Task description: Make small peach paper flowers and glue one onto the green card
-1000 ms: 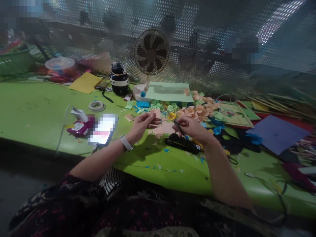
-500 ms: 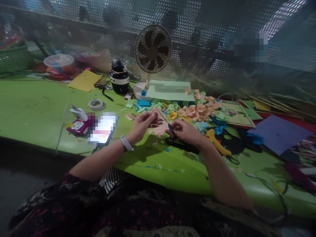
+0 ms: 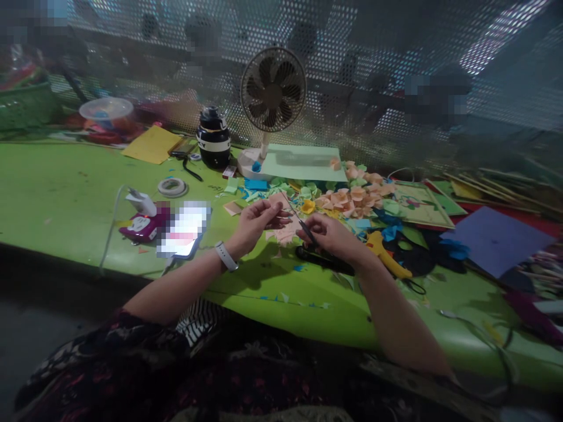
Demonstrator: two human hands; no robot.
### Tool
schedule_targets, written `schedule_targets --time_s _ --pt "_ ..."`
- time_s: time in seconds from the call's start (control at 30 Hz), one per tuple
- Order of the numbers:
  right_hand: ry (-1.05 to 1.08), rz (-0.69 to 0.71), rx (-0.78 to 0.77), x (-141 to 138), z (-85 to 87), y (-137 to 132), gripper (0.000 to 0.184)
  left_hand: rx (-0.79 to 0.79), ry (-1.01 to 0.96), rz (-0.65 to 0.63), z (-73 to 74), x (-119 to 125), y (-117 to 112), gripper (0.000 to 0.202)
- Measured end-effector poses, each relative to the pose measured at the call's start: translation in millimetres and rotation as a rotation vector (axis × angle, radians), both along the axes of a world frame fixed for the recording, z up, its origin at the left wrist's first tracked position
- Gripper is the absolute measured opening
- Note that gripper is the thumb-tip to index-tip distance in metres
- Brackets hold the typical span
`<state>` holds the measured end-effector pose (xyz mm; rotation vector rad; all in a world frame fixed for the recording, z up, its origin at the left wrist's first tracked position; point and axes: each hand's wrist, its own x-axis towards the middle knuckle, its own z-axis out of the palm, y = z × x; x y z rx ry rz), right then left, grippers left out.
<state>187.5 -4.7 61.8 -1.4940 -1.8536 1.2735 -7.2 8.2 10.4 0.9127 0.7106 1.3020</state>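
Between the thumb and fingers of my left hand (image 3: 261, 221) is a small piece of peach paper (image 3: 278, 201). My right hand (image 3: 328, 233) is closed around the dark handle of a pair of scissors (image 3: 307, 229), whose blades point up and left against the paper's right edge. Whether the blades are apart is too small to tell. Peach paper clippings (image 3: 284, 233) lie on the green table (image 3: 246, 269) below both hands. Beyond them is a heap of peach paper flowers (image 3: 354, 196), with a yellow paper flower (image 3: 308, 206) nearer my hands.
A fan (image 3: 273, 91) and a dark bottle (image 3: 213, 138) stand at the back. To the left lie a lit phone (image 3: 185, 228), a purple power strip (image 3: 147, 225) and a tape roll (image 3: 172, 187). Purple paper (image 3: 497, 237) lies right. A long black object (image 3: 325, 261) sits below my right hand.
Both hands stay in nearly the same place, the scissors still at the peach paper. The left fingers have shifted slightly. The whole view has moved a little.
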Motion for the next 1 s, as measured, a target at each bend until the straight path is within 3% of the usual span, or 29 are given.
schedule_targets --time_s 0.63,1.0 --pt "0.007 -0.01 0.093 -2.6 0.4 -2.7 0.059 -0.03 -0.018 -0.007 0.5 0.7 -0.3 0.037" --pt "-0.005 -0.008 0.059 0.7 1.1 -3.1 0.061 -0.028 -0.012 0.047 1.5 -2.5 2.8 0.031"
